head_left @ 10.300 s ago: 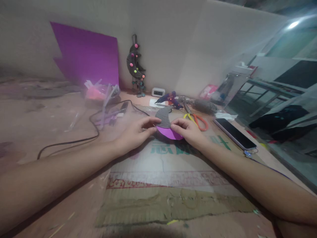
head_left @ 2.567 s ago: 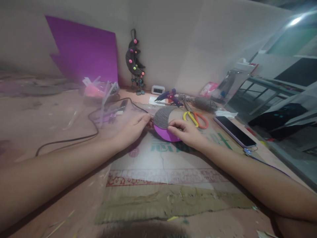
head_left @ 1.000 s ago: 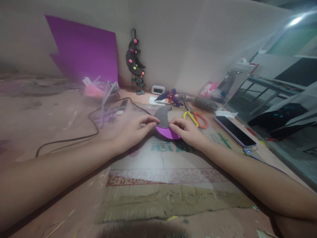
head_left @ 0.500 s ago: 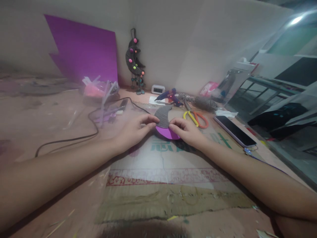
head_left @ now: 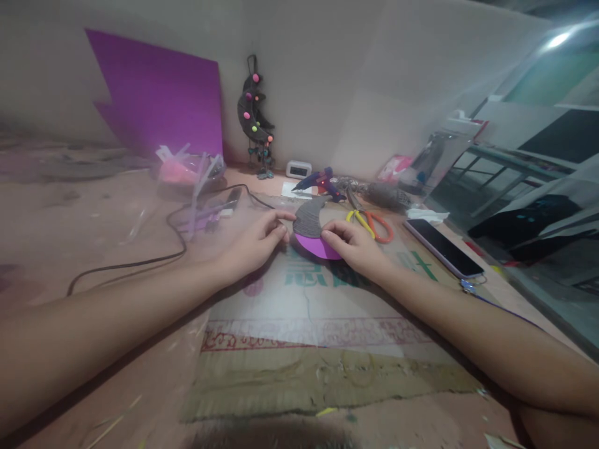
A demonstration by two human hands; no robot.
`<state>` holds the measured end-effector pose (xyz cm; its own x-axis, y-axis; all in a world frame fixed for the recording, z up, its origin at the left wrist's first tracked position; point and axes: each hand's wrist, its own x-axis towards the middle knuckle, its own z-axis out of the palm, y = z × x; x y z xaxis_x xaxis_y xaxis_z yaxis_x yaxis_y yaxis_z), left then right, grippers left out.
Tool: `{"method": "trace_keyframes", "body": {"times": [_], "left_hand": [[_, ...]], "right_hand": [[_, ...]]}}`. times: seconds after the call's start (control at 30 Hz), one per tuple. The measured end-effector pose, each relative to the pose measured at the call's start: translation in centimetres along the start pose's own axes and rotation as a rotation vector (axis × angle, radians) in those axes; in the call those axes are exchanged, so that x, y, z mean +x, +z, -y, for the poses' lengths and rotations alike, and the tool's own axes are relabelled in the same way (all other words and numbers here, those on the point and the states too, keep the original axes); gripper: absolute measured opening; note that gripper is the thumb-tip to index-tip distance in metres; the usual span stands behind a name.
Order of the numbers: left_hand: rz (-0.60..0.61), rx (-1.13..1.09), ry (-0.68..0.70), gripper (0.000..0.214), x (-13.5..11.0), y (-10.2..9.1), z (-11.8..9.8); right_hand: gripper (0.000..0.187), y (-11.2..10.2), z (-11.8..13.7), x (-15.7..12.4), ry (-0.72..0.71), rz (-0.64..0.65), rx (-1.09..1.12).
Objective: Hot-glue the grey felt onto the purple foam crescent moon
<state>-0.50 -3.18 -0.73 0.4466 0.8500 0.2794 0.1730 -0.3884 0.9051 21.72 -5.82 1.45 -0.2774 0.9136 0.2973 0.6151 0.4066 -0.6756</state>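
A purple crescent-shaped cutout [head_left: 319,247] has its upper part wrapped in grey cord [head_left: 307,218]. The lower part shows bare purple. My right hand [head_left: 352,242] pinches its right edge where the cord ends, between thumb and bent fingers. At the left side, my left hand [head_left: 271,232] has its index fingertip at the wrapped edge and its thumb apart from the piece. Beneath both hands lies a flattened cardboard sheet [head_left: 290,374] with green and red print.
Beyond the crescent stand a glue gun [head_left: 318,181], a small digital clock [head_left: 298,169] and scissors [head_left: 374,226]. A phone [head_left: 442,248] lies at right. A decorated moon hanging [head_left: 253,112] and purple sheets [head_left: 163,93] are at the wall. A cable [head_left: 135,265] crosses the left side.
My left thumb has come away from the crescent, and the index finger has straightened along its edge. The crescent has shifted slightly up. My right hand keeps its pinch.
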Motion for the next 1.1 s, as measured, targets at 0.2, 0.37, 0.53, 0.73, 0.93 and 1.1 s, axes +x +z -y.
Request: {"method": "trace_keyframes", "body": {"times": [0.2,0.37,0.53,0.73,0.93,1.1], "left_hand": [[-0.010,-0.051,-0.009,0.021,0.1,0.1,0.2],[-0.035,-0.078,-0.027,0.019,0.1,0.2,0.4],[-0.067,-0.023,-0.059,0.018,-0.1,0.1,-0.7],[-0.075,-0.040,-0.064,0.021,0.1,0.1,-0.5],[-0.037,-0.019,-0.050,0.026,0.3,0.1,0.2],[-0.008,0.062,-0.043,0.025,0.1,-0.1,-0.4]], "right_hand": [[0.022,0.0,-0.1,0.0,-0.013,0.005,-0.023],[0.020,-0.1,-0.1,0.0,-0.008,0.012,-0.044],[0.021,0.0,0.1,0.0,-0.010,0.006,-0.034],[0.021,0.0,-0.1,0.0,-0.026,-0.022,-0.013],[0.022,0.1,-0.3,0.0,-0.027,-0.017,-0.008],[0.020,0.0,-0.4,0.0,-0.038,0.003,-0.031]]}}
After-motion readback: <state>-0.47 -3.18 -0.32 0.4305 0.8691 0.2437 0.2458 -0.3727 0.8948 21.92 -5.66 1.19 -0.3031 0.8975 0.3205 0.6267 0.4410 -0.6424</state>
